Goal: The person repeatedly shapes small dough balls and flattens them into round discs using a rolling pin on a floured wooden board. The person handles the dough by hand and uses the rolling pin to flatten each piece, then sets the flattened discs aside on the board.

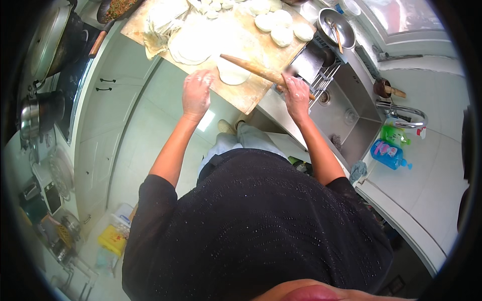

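A wooden board (243, 98) dusted with flour lies before me. My right hand (296, 94) grips one end of a tapered wooden rolling pin (256, 70), which slants across the board. The pin's far part passes over the upper side of a flat dough round (233, 75). At the board's near edge, left of that round, is my floury left hand (197, 92). Its fingers are curled, and whether they pinch anything is hidden. Behind it lie overlapping flat dough rounds (188, 49), washed out by glare. Several dough balls (281, 37) sit at the board's far right.
Right of the board are a steel sink (346, 113), a wire rack (325, 84) and a metal bowl (336, 28) holding utensils. Crumpled cloth or plastic (156, 34) hangs over the board's left side. A wok (56, 41) and a pan of chopped filling (116, 9) stand at left.
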`<control>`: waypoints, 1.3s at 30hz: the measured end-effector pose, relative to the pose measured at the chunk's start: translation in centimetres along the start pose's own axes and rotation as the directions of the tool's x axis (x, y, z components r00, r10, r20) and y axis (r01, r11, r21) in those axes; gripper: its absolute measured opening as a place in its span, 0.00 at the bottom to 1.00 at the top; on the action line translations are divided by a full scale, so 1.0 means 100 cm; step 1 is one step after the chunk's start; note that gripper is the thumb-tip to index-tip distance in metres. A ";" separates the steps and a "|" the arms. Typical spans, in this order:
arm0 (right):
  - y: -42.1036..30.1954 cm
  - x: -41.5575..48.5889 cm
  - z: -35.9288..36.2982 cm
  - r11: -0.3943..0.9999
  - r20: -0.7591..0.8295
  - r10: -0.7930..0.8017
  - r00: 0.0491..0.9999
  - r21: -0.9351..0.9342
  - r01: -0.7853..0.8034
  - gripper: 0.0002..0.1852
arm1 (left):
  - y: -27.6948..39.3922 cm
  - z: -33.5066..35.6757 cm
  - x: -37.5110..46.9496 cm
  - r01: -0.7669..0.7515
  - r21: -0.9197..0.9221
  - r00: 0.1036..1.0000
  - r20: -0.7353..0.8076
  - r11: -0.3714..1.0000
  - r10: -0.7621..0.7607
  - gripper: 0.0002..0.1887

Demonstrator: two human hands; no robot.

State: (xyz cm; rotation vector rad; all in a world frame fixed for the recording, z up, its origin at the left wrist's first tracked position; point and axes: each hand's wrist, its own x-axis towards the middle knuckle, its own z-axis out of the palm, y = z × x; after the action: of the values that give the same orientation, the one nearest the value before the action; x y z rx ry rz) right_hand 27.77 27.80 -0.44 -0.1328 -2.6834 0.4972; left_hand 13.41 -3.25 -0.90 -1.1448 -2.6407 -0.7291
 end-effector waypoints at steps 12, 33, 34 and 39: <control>-0.012 0.024 0.029 0.957 0.054 -0.290 0.955 0.029 0.289 0.23 | 0.068 0.006 -0.067 0.320 0.085 0.927 0.177 0.944 -0.330 0.41; 0.016 0.069 0.049 0.972 0.024 -0.236 0.971 0.026 0.235 0.25 | 0.030 0.020 0.033 0.314 0.055 0.943 0.094 0.948 -0.318 0.42; 0.016 0.056 0.044 0.976 0.024 -0.214 0.976 0.054 0.213 0.25 | 0.043 0.014 0.015 0.301 0.086 0.940 0.145 0.950 -0.310 0.41; 0.003 0.023 0.032 0.974 0.050 -0.228 0.972 0.010 0.228 0.24 | 0.063 0.020 -0.036 0.309 0.130 0.929 0.172 0.942 -0.328 0.41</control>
State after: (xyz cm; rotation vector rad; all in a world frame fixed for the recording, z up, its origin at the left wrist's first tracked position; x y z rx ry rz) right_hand 24.34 27.43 -2.41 0.1907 -2.7009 0.4392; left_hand 20.51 -0.86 -1.58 -0.8028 -3.0312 -0.5485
